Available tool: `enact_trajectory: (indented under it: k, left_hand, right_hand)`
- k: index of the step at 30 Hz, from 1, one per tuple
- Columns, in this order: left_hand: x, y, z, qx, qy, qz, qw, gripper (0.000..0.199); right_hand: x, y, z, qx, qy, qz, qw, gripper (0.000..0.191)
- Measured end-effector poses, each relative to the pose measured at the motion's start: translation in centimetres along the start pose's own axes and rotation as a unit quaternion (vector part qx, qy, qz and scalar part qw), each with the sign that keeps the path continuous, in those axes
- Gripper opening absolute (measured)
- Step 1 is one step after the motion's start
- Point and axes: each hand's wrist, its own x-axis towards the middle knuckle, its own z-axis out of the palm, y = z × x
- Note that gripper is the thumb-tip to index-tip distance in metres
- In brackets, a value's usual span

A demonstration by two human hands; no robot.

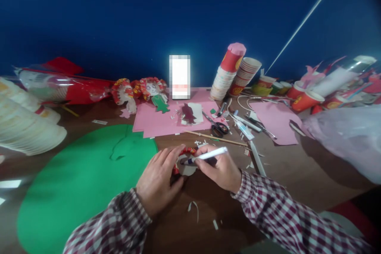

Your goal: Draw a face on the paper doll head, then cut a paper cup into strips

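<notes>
A white marker pen [212, 154] is pinched in my right hand [222, 166], its dark tip down over a small white paper disc [188, 169]. Red and yellow crumpled trim [176, 170] runs round part of the disc. My left hand [160, 176] rests along the disc's left side, fingers bent and thumb apart, steadying it against the brown table. The far part of the disc is partly hidden by my fingers and the pen. Below it a curled white paper scrap [194, 207] lies on the table.
Green sheet [86, 178] at left; pink sheets [157, 121], black scissors [219, 128] and a wooden stick [218, 138] beyond my hands. Cup stacks [226, 71] stand at the back, finished-looking paper figures [152, 87] at back left, a plastic bag [348, 135] at right.
</notes>
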Motion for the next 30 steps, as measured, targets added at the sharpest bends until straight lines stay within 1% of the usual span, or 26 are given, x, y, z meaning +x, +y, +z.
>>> enact_trajectory:
  k: [4,7,9,18,30]
  left_hand:
    - [0.06,-0.04,0.04,0.003,-0.004,0.001,1.0,0.067]
    - [0.06,-0.08,0.07,0.003,-0.003,-0.001,1.0,0.067]
    - [0.04,-0.09,0.07,0.002,-0.002,0.001,1.0,0.067]
    - [0.02,0.05,-0.01,0.001,0.0,0.002,1.0,0.066]
    - [0.05,0.04,-0.02,0.0,0.002,0.004,1.0,0.065]
  right_hand:
    - [0.03,-0.08,-0.12,0.046,-0.003,0.029,0.999,0.007]
    - [0.01,-0.13,-0.12,0.091,0.012,0.044,0.995,0.007]
    - [-0.02,-0.08,-0.05,0.098,0.017,0.047,0.994,0.007]
    - [-0.07,0.33,0.15,0.042,0.009,0.028,0.999,0.008]
    - [-0.04,0.28,0.17,0.013,0.006,0.019,1.0,0.009]
